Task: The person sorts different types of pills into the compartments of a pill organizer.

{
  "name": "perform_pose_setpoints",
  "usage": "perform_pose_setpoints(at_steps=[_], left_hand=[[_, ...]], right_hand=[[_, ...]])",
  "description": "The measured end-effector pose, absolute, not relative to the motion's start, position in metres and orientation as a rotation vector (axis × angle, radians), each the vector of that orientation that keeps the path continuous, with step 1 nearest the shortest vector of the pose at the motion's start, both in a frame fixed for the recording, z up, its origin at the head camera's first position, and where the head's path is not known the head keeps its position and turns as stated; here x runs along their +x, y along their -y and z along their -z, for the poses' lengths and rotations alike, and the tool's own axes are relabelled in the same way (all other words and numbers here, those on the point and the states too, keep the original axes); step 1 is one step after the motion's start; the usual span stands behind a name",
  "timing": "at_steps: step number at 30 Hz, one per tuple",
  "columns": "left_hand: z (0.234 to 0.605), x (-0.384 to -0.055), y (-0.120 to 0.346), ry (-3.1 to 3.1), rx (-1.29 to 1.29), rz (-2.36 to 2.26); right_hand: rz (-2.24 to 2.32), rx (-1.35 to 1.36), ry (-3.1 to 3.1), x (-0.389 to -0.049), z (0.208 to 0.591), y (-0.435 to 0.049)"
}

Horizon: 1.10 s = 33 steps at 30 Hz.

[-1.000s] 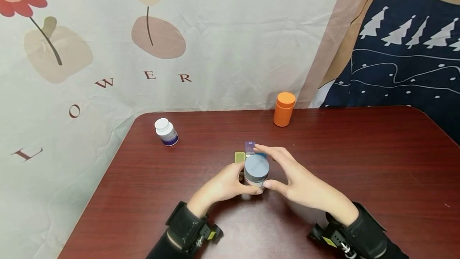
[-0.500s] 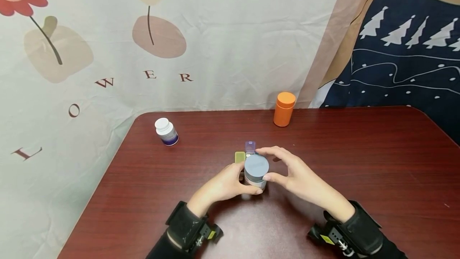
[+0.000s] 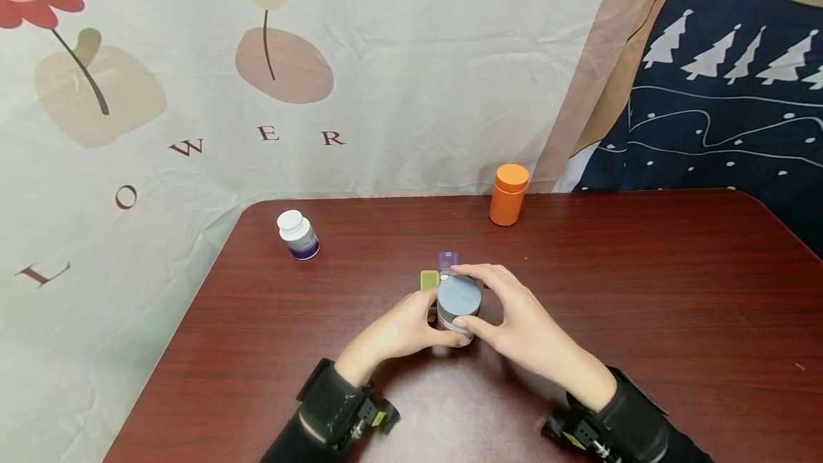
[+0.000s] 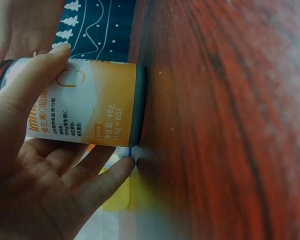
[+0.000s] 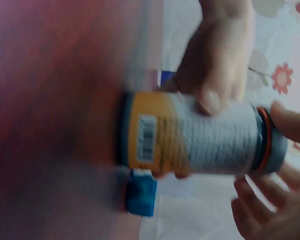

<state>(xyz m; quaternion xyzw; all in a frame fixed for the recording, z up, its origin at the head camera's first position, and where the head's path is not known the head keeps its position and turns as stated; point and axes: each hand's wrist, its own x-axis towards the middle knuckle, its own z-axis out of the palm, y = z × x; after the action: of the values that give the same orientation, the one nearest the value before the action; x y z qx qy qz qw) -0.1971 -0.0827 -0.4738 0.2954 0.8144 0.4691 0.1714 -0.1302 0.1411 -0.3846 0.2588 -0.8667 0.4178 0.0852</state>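
Observation:
A round pill bottle with a grey lid (image 3: 459,295) stands upright on the table before me. Its white and orange label (image 4: 102,102) carries printed text about vitamin C. My left hand (image 3: 400,329) grips the bottle's body from the left, thumb across the front. My right hand (image 3: 530,324) holds the lid from the right, thumb at the near side and fingers around the far side. Just behind the bottle, mostly hidden, sits a small pill organizer with a green compartment (image 3: 429,280), a purple one (image 3: 448,260) and a blue one (image 5: 141,194).
A white bottle (image 3: 298,236) with a purple band stands at the back left of the table (image 3: 643,291). Near the back edge is an orange bottle (image 3: 509,196). A printed cloth (image 3: 418,77) hangs behind, and a dark blue tree-patterned cloth (image 3: 720,120) hangs at the right.
My right hand has moved left, its thumb now further across the front of the lid. The left hand and the bottle have stayed in place.

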Motion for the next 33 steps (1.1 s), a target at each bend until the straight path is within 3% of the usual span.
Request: perform_pose_setpoints(at_steps=[11,22,33], left_hand=[[0.409,-0.170,0.080,-2.284,0.833,-1.326],[0.478,-0.200,0.084,-2.326,0.822,-1.317],[0.466,-0.193,0.082,-2.364,0.814,-1.281]], right_hand=[[-0.899,0.599,2.476,-0.122,0.393,-0.121],[-1.199,0.878,2.756,-0.139,0.381,-0.155],[-1.198,0.955,2.711,-0.150,0.382,-0.168]])
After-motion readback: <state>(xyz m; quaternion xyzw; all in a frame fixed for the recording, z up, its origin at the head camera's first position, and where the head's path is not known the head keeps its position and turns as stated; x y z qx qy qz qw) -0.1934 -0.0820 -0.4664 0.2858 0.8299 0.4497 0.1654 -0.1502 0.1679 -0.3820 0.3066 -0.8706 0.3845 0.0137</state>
